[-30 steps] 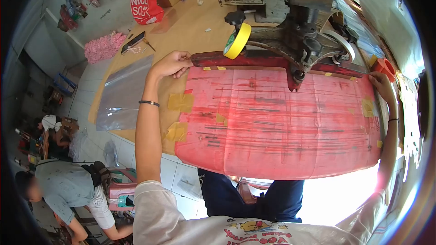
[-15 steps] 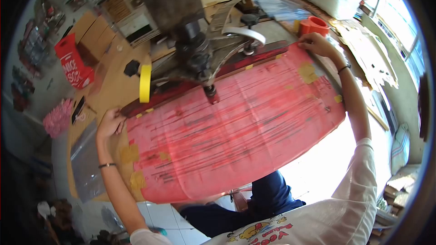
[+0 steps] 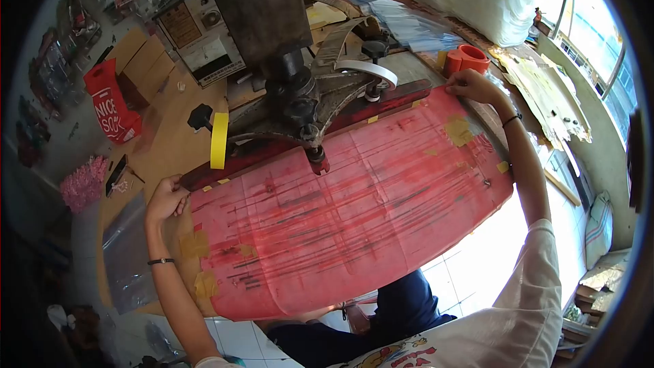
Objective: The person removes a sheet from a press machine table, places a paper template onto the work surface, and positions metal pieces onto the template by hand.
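A red, streaked sheet (image 3: 340, 211) with yellowish tape patches lies in front of me, wide and slightly tilted in view. Along its far edge runs the long dark red bar (image 3: 272, 152) of a machine (image 3: 262, 20). My left hand (image 3: 167, 199) is closed, fingers curled, at the bar's left end by the sheet's far left corner. At the far right corner my right hand (image 3: 471, 86) is closed too, thumb and fingers pinched together at the sheet's edge. What either hand grips is too small or clear to make out.
A yellow tape roll (image 3: 219, 140) and a white ring (image 3: 371, 73) hang on the machine's arms. Red tape rolls (image 3: 467, 59) sit beyond my right hand. Left are a red bag (image 3: 112, 105), a cardboard box (image 3: 144, 65) and clear plastic (image 3: 126, 252).
The view has tipped up a little, so the sheet and bar appear lower and more of the machine shows. Both hands keep their places at the two far corners.
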